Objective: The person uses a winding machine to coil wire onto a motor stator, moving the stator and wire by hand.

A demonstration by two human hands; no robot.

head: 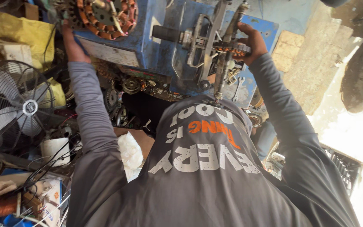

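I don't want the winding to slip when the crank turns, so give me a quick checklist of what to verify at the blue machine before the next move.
1. Right hand has a grip on the crank arm: ok, fingers wrapped around it.
2. Left hand steadies the blue machine: ok, pressed at its edge below the stator.
3. Copper coils seated in the stator: cannot tell, partly cut off.
4. Black handle free of the hands: ok.
5. Loose spanner clear of the crank: cannot tell.
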